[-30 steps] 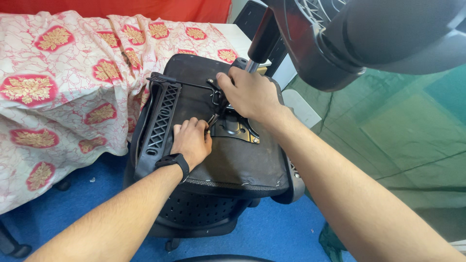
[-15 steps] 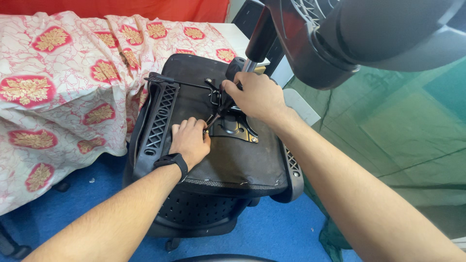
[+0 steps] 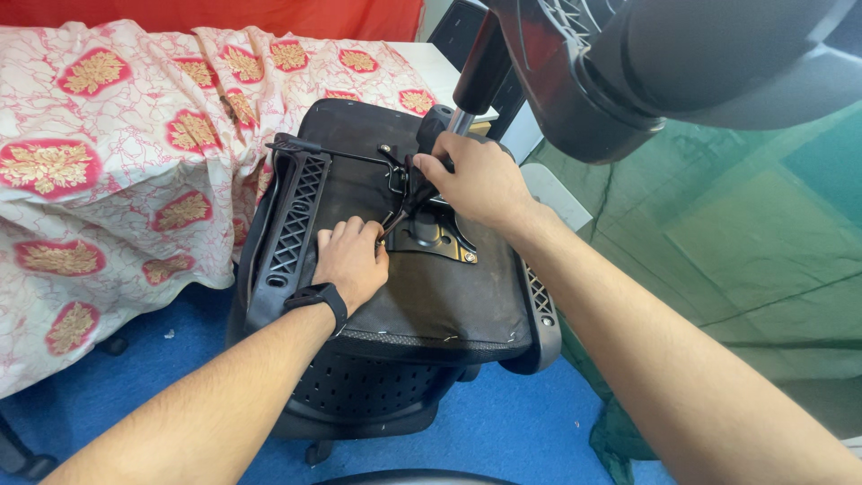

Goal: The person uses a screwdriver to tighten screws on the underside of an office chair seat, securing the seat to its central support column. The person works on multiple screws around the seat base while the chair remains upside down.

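Head camera looks down on an office chair (image 3: 422, 305) lying upturned, the underside of its seat facing up. That underside is covered in dark fabric, stapled along the near edge, and sits over a black mesh backrest (image 3: 377, 386) that shows below it. A black plastic armrest (image 3: 292, 224) with a lattice pattern runs along the left edge, and a second armrest (image 3: 539, 310) curves round the right edge. Bolted near the middle of the seat is a dark metal plate (image 3: 440, 235) with levers and a thin rod reaching off to the left. From the plate a shiny column (image 3: 462, 117) rises toward the camera and ends in the black wheel base (image 3: 682, 63), which fills the upper right of the view.

The chair rests on a blue floor (image 3: 503, 422), just beside a bed draped in a pink and white sheet (image 3: 117, 162) with gold flower patches. A green net (image 3: 736, 242) hangs on the right.

The left hand (image 3: 352, 260) lies on the seat fabric just left of the plate, fingers curled in loosely, knuckles up, holding nothing that can be seen; a black watch (image 3: 316, 298) is on its wrist. The right hand (image 3: 471, 180) reaches in from the right, over the plate, its fingers closed around a black lever (image 3: 409, 193) of the mechanism.
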